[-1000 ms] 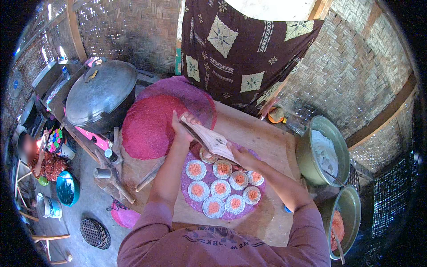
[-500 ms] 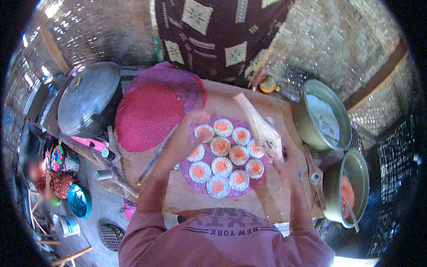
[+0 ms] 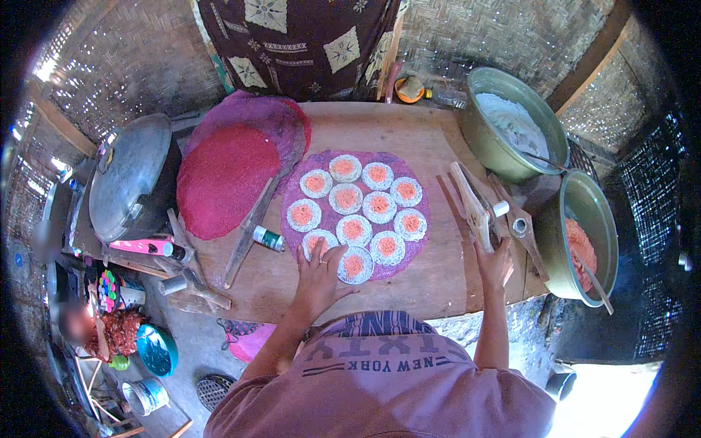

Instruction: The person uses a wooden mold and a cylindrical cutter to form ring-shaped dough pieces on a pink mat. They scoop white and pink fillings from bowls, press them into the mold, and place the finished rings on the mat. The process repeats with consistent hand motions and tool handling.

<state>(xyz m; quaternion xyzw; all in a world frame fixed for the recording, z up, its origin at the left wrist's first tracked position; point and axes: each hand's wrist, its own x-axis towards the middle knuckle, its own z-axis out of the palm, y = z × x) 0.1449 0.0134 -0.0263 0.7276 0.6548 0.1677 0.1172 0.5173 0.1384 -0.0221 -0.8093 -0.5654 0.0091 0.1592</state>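
A round purple mat (image 3: 418,169) lies on the wooden table (image 3: 380,128) and carries several white rice discs with orange filling (image 3: 345,197). My left hand (image 3: 319,276) rests flat at the mat's near edge, fingers spread, touching the nearest discs. My right hand (image 3: 495,264) is at the table's right side, its fingers on the near end of a flat wooden paddle (image 3: 472,206) that lies on the table next to other wooden tools (image 3: 520,225).
A red round mat (image 3: 223,179) overlaps a purple one at left, beside a lidded metal pot (image 3: 133,175). At right stand a bowl of white rice (image 3: 511,124) and a bowl of orange filling (image 3: 580,241). A small bottle (image 3: 269,238) and wooden sticks (image 3: 248,226) lie left of the discs.
My right hand has carried the wooden paddle from over the discs to the table's right side and laid it down. My left hand has settled at the mat's near edge.
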